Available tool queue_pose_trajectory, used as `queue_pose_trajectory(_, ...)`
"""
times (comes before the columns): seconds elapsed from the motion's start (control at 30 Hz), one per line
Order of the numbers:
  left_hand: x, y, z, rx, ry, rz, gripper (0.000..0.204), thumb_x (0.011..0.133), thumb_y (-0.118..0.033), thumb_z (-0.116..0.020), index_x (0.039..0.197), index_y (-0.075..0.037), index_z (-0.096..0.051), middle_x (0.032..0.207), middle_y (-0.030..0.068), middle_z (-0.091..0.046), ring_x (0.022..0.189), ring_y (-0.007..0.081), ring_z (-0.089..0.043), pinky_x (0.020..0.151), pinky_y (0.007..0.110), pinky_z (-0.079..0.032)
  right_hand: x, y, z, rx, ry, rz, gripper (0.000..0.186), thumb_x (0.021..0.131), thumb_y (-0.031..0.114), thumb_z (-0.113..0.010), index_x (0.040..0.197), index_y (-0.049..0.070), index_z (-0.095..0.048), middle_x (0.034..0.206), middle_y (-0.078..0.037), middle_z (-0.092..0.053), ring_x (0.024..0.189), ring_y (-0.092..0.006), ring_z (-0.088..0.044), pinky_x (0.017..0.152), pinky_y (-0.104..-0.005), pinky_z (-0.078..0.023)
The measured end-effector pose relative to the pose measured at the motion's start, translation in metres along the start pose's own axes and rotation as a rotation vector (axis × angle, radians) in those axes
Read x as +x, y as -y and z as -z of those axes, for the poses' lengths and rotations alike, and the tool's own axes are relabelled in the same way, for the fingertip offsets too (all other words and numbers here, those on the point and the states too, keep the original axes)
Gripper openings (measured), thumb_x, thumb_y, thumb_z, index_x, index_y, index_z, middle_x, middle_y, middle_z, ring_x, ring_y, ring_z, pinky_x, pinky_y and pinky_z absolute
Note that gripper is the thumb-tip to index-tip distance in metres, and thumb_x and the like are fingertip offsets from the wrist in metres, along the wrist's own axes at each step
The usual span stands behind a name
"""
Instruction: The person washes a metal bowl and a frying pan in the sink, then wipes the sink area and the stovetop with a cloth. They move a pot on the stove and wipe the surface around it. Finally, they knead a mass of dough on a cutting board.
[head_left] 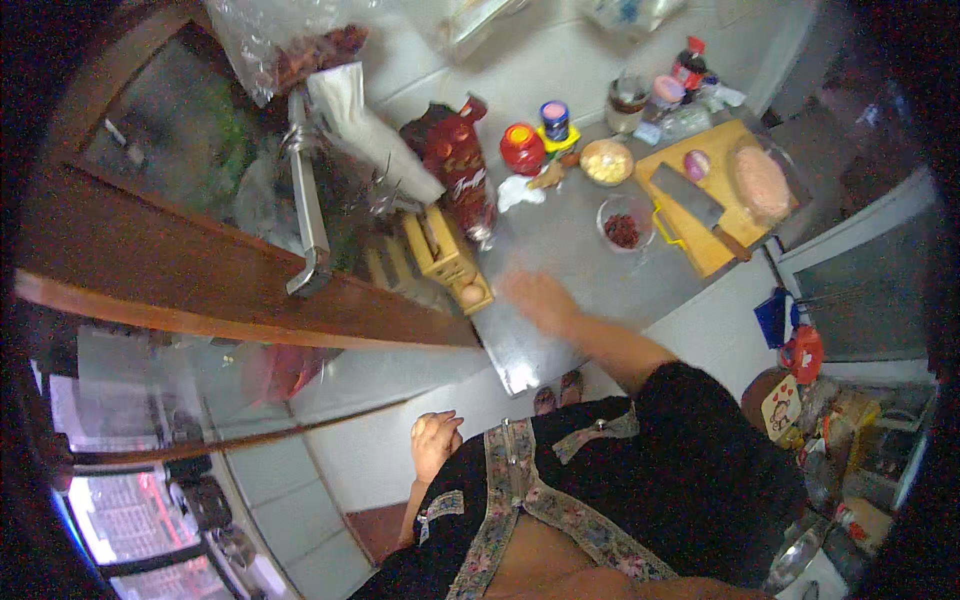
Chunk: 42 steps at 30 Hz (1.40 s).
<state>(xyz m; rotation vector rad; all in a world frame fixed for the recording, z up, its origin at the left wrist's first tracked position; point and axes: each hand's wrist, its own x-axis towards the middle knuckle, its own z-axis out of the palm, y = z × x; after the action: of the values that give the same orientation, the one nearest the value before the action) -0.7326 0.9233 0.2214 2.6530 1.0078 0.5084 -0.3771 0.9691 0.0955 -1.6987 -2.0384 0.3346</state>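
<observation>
My right hand (538, 302) reaches over the steel counter (590, 270) and is smeared by motion, so its fingers cannot be made out. Nearest to it is a narrow wooden box (445, 262) with an egg (472, 292) at its near end. Down beside my body, away from the counter, my left hand (437, 440) is closed with its fingers curled; whether anything is inside is hidden. To the right of my right hand stands a clear bowl (624, 230) of small dark red pieces.
On a wooden cutting board (715, 250) lie a cleaver (690, 195), a red onion (697, 163) and a bag of pale pink meat (762, 182). Behind are a bowl of pale pieces (607, 162), a red jar (522, 148) and a dark red bag (460, 170). A wooden window frame (230, 290) borders the left.
</observation>
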Motion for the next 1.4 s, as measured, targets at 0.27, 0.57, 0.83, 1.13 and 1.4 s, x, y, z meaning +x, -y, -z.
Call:
queue_pose_trajectory(0.27, 0.056, -0.016, -0.020, -0.087, 0.036, -0.259, 0.032, 0.066, 0.000, -0.071, 0.096, -0.012, -0.069, 0.105, 0.0044, -0.069, 0.098, 0.0291, -0.063, 0.085, 0.043, -0.049, -0.066, 0.019, 0.000, 0.241, -0.190, -0.061, 0.044, 0.093, 0.024, -0.061, 0.134, 0.008, -0.057, 0.145, -0.014, -0.052, 0.139, -0.0311, -0.043, 0.113, -0.0495, -0.034)
queue_pose_trajectory(0.57, 0.118, -0.082, -0.067, -0.129, 0.037, -0.306, 0.029, 0.068, -0.002, -0.071, 0.096, -0.011, -0.071, 0.105, 0.0048, -0.069, 0.100, 0.0294, -0.062, 0.089, 0.043, -0.049, -0.173, -0.033, 0.262, 0.491, -0.794, -0.199, 0.020, 0.085, 0.005, -0.070, 0.105, 0.006, -0.071, 0.119, -0.011, -0.067, 0.114, -0.0262, -0.062, 0.100, -0.0386, -0.047)
queue_pose_trajectory(0.83, 0.182, -0.208, -0.146, -0.162, 0.017, -0.289, 0.029, 0.071, -0.004, -0.071, 0.099, -0.010, -0.070, 0.108, 0.0050, -0.068, 0.103, 0.0282, -0.061, 0.090, 0.042, -0.048, -0.298, 0.003, 0.543, 0.838, -0.597, 0.820, 0.027, 0.086, 0.019, -0.077, 0.111, 0.017, -0.066, 0.091, -0.006, -0.069, 0.077, -0.0165, -0.062, 0.067, -0.0329, -0.052)
queue_pose_trajectory(1.13, 0.218, -0.314, -0.186, -0.222, 0.098, -0.390, 0.031, 0.072, -0.006, -0.070, 0.103, -0.010, -0.070, 0.106, 0.0054, -0.068, 0.100, 0.0288, -0.061, 0.089, 0.042, -0.048, -0.341, -0.026, 0.581, 0.953, -0.243, 0.969, 0.010, 0.100, 0.029, -0.059, 0.107, 0.027, -0.066, 0.075, -0.008, -0.058, 0.052, -0.0167, -0.049, 0.046, -0.0311, -0.039)
queue_pose_trajectory(1.4, 0.223, -0.318, -0.194, -0.237, 0.058, -0.401, 0.028, 0.071, -0.005, -0.070, 0.098, -0.010, -0.072, 0.105, 0.0042, -0.068, 0.097, 0.0267, -0.062, 0.088, 0.039, -0.049, -0.343, -0.016, 0.585, 1.158, -0.199, 1.076, 0.021, 0.098, 0.027, -0.064, 0.119, 0.028, -0.063, 0.080, -0.004, -0.061, 0.051, -0.0107, -0.047, 0.044, -0.0251, -0.036)
